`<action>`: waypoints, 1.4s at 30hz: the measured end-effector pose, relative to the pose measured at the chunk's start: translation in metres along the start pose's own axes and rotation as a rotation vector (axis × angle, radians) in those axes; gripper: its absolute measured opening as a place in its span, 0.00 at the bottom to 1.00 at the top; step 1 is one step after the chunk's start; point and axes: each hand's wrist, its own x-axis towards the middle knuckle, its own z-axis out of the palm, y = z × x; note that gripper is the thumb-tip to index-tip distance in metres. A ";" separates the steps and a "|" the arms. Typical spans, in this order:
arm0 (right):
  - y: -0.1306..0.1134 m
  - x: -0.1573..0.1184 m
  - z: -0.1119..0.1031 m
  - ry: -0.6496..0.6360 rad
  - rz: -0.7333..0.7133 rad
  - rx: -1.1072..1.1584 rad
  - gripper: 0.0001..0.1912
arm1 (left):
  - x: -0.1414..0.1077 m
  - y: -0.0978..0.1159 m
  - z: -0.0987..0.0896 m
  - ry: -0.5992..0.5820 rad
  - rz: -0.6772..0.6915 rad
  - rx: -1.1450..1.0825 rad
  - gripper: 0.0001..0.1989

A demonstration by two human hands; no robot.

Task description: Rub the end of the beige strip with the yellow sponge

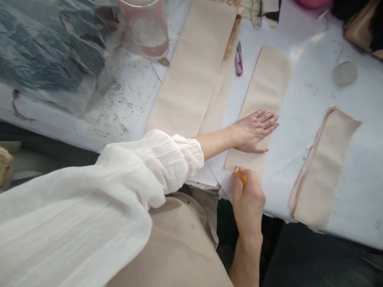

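Note:
A long beige strip (267, 75), looking like leather or stiff fabric, lies slanted on the white-covered table (368, 167). Across its lower half my left hand (255, 129) rests flat, fingers stretched out and a little apart, with nothing held. At the strip's near end, my right hand (248, 195) is closed around a small yellow object (241, 178). Only a short part of that object shows; its tip and kind are hidden by the fingers. The fingers of my right hand are close to the strip's bottom edge, and whether they touch it I cannot tell.
Wider beige pieces (197, 71) lie to the left. A stack of shorter beige strips (329, 167) sits at the right. Purple-handled thread snips (238, 59), a clear jar (149, 32), a plastic-wrapped bundle (60, 52) and a whitish round object (345, 73) stand around.

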 end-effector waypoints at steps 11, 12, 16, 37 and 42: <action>0.003 0.030 0.010 0.136 -0.047 -0.004 0.09 | 0.000 0.002 -0.008 -0.063 -0.014 0.039 0.45; 0.002 0.026 0.011 0.117 -0.042 -0.012 0.10 | 0.000 0.003 -0.008 -0.050 -0.012 0.042 0.45; 0.006 0.002 -0.003 -0.034 0.020 0.099 0.09 | 0.000 0.002 -0.006 -0.023 -0.021 0.023 0.45; 0.007 0.020 -0.015 0.237 -0.008 0.104 0.10 | 0.003 -0.001 -0.003 -0.005 -0.005 -0.043 0.46; 0.002 0.033 0.009 0.127 -0.063 -0.056 0.11 | 0.003 -0.001 -0.002 -0.016 -0.003 -0.023 0.46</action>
